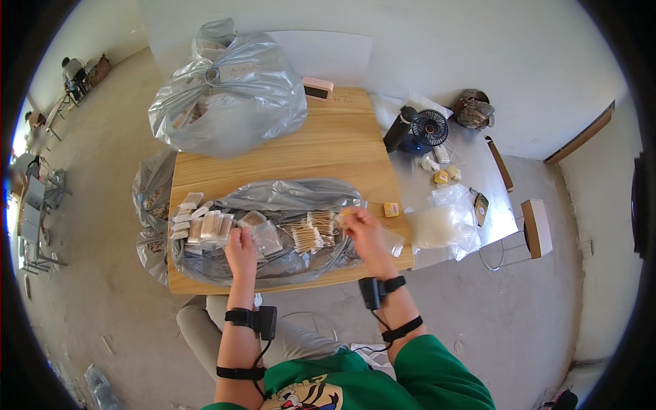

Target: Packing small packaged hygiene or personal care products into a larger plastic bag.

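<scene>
A grey plastic bag (pixel 294 193) lies spread on the wooden table, with loose cotton swabs (pixel 307 236) in a pile at its middle right. Packed clear packets of swabs (pixel 210 227) are stacked on its left part. My left hand (pixel 240 254) is closed at the edge of a small clear plastic bag (pixel 268 238), its fingertips pressed together. To the right of the swab pile, my right hand (pixel 364 234) is closed, pinching something small and yellowish that I cannot make out. A flat clear bag (pixel 392 241) lies beside that hand.
A big tied grey bag (pixel 229 96) stands at the back left, a pink-framed device (pixel 317 88) beside it. A yellow box (pixel 391 209) sits by the table's right edge. On the metal side table are a small black fan (pixel 430 128), a dark bottle (pixel 401 128) and clear bags (pixel 441 225).
</scene>
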Motion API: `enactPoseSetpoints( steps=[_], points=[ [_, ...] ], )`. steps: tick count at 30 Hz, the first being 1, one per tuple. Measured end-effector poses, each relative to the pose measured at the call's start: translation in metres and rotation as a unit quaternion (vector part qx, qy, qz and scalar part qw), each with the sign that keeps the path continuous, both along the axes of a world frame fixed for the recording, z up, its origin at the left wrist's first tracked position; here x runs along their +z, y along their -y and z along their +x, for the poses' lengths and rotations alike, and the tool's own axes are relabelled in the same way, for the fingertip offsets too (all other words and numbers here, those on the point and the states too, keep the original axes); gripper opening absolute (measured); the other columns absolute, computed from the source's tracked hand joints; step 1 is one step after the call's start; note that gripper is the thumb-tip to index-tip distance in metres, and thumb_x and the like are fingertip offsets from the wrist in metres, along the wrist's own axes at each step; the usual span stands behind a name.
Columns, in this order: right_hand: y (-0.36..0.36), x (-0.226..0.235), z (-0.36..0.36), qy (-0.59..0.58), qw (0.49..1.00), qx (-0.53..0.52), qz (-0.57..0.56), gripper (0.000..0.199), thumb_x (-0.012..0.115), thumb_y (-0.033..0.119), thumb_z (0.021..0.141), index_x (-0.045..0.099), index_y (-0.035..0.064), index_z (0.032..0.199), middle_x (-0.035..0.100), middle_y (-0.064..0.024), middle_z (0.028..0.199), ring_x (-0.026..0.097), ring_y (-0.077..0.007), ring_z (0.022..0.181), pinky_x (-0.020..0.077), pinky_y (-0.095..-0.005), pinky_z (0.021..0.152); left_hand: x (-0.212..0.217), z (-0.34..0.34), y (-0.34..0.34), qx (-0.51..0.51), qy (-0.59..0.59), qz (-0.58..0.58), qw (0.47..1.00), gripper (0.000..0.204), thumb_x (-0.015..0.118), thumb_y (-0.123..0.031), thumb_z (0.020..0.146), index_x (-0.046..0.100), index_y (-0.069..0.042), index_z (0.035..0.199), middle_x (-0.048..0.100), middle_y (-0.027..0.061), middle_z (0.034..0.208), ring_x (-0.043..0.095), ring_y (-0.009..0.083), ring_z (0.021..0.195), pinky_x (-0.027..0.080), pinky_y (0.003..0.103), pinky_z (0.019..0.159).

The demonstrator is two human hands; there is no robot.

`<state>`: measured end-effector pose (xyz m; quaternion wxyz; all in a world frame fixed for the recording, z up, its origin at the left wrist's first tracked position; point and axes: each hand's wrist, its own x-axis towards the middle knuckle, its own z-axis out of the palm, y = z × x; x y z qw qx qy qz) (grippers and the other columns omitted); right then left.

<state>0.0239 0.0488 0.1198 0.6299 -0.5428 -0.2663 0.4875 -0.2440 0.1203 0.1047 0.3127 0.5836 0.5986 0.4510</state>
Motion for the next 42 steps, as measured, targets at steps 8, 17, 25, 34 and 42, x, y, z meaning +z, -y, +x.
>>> enactPoseSetpoints(
  steps=[8, 17, 25, 34, 42],
  points=[
    [0.016, -0.068, 0.168, 0.451, 0.87, -0.144, -0.138, 0.022, 0.064, 0.006, 0.078, 0.06, 0.005, 0.099, 0.058, -0.0024, 0.075, 0.053, -0.0126, 0.065, 0.0437, -0.0269, 0.058, -0.029, 0.008, 0.0, -0.023, 0.02, -0.01, 0.999, 0.022, 0.048, -0.021, 0.094, 0.051, -0.002, 0.083, 0.062, 0.0114, 0.071, 0.059, 0.0177, 0.059, 0.046, 0.032, 0.057],
    [-0.008, -0.067, 0.153, 0.628, 0.744, -0.089, -0.209, 0.029, 0.07, 0.012, 0.071, 0.057, 0.0055, 0.097, 0.061, -0.0116, 0.085, 0.059, -0.0305, 0.085, 0.046, -0.0418, 0.075, -0.031, 0.009, 0.005, -0.096, 0.164, -0.08, 0.978, 0.018, 0.044, -0.018, 0.096, 0.05, -0.001, 0.092, 0.066, 0.0142, 0.082, 0.062, 0.0152, 0.064, 0.051, 0.026, 0.059],
    [0.033, -0.027, 0.055, 0.306, 0.947, -0.094, -0.011, 0.027, 0.065, 0.008, 0.082, 0.051, 0.0062, 0.105, 0.055, -0.0085, 0.089, 0.056, -0.0168, 0.079, 0.0455, -0.0263, 0.067, 0.014, 0.072, 0.034, -0.231, 0.254, -0.204, 0.917, 0.016, 0.043, -0.019, 0.097, 0.047, -0.003, 0.095, 0.066, 0.0125, 0.085, 0.064, 0.0152, 0.067, 0.049, 0.024, 0.057],
    [0.093, -0.053, 0.038, 0.103, 0.976, -0.18, -0.06, 0.033, 0.057, 0.0, 0.084, 0.041, 0.0037, 0.111, 0.057, -0.005, 0.075, 0.054, -0.0115, 0.057, 0.0432, -0.022, 0.05, 0.004, 0.084, 0.043, -0.29, 0.15, -0.251, 0.911, 0.015, 0.045, -0.015, 0.095, 0.053, -0.002, 0.091, 0.066, 0.009, 0.084, 0.064, 0.0135, 0.068, 0.049, 0.024, 0.057],
    [0.1, -0.095, 0.108, 0.408, 0.844, -0.219, -0.271, 0.038, 0.062, 0.003, 0.079, 0.042, 0.0022, 0.111, 0.058, -0.0111, 0.085, 0.059, -0.0221, 0.078, 0.0483, -0.0354, 0.067, -0.01, 0.009, -0.002, -0.127, -0.066, -0.016, 0.99, 0.01, 0.055, -0.013, 0.087, 0.054, -0.003, 0.087, 0.064, 0.0133, 0.078, 0.064, 0.0257, 0.07, 0.048, 0.034, 0.061]
  ],
)
